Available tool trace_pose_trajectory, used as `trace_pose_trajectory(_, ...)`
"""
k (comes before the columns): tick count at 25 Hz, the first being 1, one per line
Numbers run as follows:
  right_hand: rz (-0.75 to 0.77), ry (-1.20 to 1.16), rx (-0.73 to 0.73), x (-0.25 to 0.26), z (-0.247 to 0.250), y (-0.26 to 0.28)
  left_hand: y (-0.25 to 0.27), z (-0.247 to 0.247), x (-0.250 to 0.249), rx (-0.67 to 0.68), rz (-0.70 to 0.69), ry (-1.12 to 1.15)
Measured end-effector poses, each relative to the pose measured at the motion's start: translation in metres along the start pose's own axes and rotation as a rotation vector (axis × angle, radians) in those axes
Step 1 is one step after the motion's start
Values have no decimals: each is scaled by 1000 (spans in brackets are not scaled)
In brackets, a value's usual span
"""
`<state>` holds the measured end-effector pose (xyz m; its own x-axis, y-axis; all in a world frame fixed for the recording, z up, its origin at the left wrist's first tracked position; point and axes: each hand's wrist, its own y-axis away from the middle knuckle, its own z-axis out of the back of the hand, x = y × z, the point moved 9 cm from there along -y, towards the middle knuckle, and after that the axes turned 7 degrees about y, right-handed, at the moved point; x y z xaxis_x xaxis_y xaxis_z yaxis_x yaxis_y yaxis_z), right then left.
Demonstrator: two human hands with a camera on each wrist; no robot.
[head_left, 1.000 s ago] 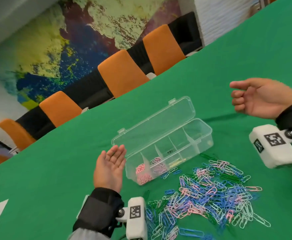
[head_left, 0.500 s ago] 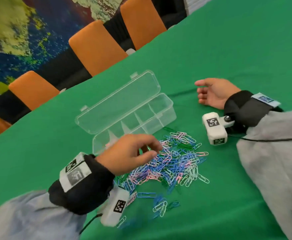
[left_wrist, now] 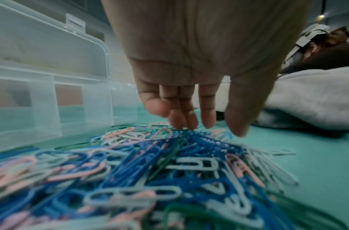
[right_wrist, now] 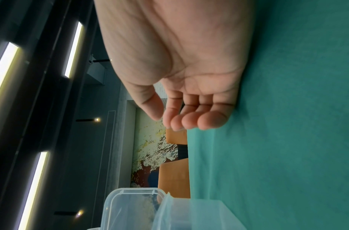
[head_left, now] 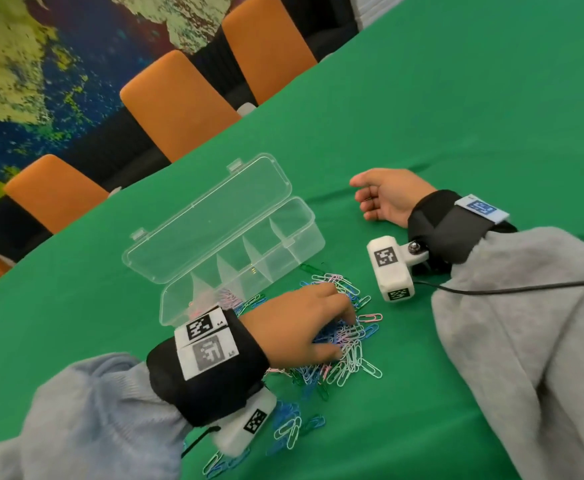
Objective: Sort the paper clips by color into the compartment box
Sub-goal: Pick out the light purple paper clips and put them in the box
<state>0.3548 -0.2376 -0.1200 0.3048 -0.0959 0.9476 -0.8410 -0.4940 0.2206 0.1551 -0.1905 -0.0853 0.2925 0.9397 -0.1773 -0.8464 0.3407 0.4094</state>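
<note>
Head view: the left hand (head_left: 297, 327) is palm-down on the pile of paper clips (head_left: 344, 344), a mix of blue, pink, white and green, lying on the green bench (head_left: 457, 116) just in front of the compartment box (head_left: 235, 258). In the left wrist view its fingers (left_wrist: 186, 118) point down, spread a little, their tips at the top of the heap; whether a clip is pinched between thumb and fingers I cannot tell, as the tips are blurred. The clear box stands open with its lid (head_left: 211, 216) laid back, and some pink clips show in its end compartment nearest the left wrist. The right hand (head_left: 386, 199) rests on its side on the bench, right of the box and apart from it, fingers loosely curled and holding nothing.
</note>
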Motion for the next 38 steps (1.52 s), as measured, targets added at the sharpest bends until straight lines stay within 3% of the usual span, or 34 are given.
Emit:
trace_pose_trajectory(3,0,-23,-9,2,2,1,-14,14,-5,-103,1,71)
trace_pose_trajectory(8,-13,-82,-38,3,7,4,-48,7,-12,-36,55,-30)
trace_pose_trajectory(13,-9,-71,-30,3,8,3,-35,11,-1,-87,48,130)
trace_pose_trajectory(15,-7,-66,-30,2,7,2,-14,20,22,-208,124,426)
trace_pose_trajectory(18,0,-51,-35,2,8,1,19,17,50,-362,148,1264)
trace_pose_trajectory(20,0,-41,-34,3,6,1,31,6,56,-355,122,1650)
trace_pose_trajectory(21,1,-35,-33,3,6,2,32,2,53,-324,116,1708)
trace_pose_trajectory(23,3,-23,-29,4,5,3,34,-2,42,-241,121,1540)
trace_pose_trajectory(27,4,-5,-25,3,4,4,25,-10,9,-57,46,501)
trace_pose_trajectory(29,2,-2,-22,2,4,4,20,-16,7,-13,55,123)
trace_pose_trajectory(33,3,28,-11,3,3,2,24,-16,23,6,163,39)
trace_pose_trajectory(38,15,59,6,3,1,0,37,-10,33,-24,177,72)
